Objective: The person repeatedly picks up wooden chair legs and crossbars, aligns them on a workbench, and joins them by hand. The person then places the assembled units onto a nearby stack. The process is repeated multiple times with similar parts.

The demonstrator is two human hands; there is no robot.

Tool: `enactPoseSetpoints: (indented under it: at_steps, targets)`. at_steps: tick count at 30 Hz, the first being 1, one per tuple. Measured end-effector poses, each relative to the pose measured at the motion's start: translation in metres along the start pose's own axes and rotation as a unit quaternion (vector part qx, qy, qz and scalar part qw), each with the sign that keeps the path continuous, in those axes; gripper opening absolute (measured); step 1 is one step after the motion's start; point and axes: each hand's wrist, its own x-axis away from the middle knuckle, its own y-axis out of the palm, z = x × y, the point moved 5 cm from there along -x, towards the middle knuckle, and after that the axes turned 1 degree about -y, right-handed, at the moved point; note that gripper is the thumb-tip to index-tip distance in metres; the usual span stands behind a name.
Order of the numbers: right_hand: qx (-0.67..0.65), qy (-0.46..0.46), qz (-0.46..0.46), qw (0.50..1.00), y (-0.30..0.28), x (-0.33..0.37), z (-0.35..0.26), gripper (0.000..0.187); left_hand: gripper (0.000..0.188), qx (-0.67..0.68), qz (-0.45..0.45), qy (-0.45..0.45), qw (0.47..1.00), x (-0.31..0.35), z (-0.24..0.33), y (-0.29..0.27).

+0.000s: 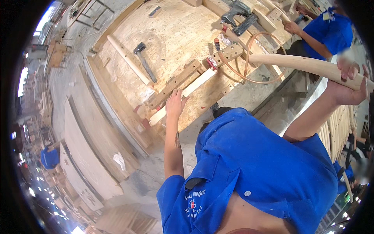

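My left hand (176, 104) lies over a pale wooden strip (196, 83), its fingers curled across the edge. The strip runs alongside a drilled wooden bar (177, 81) on the workbench, with red pieces near its ends. Out to the right, my right hand (348, 84) is closed around a long, curved wooden piece (307, 64). That piece is raised, and its far end reaches over the bench near a drilled block (230, 52). A thin brown hose (246, 58) loops near that end.
A hammer (145, 62) and a wooden rod (128, 59) lie on the bench (175, 35). Farther back is a black nail gun (239, 17). A co-worker in blue (327, 33) works at the far right. Long boards (87, 136) stand at the left.
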Motion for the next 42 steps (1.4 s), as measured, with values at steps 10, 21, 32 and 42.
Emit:
enactPoseSetpoints:
  at_steps: [10,21,32,42]
  targets:
    - [0.014,-0.017,0.072,0.997,-0.059,0.004,0.038,0.022,0.047,0.037,-0.104,0.061,0.992,-0.034,0.003,-0.013]
    - [-0.066,-0.022,0.07,0.995,-0.034,-0.008,0.08,0.036,0.028,-0.055,-0.028,0.049,0.997,-0.042,-0.001,-0.005]
    - [-0.141,0.001,0.081,0.987,0.004,-0.023,0.126,0.037,0.028,-0.102,-0.018,0.004,0.995,-0.032,-0.008,-0.002]
    - [-0.121,0.055,0.072,0.989,0.012,-0.025,0.164,0.037,0.06,-0.115,0.111,-0.036,0.986,-0.005,-0.007,-0.015]
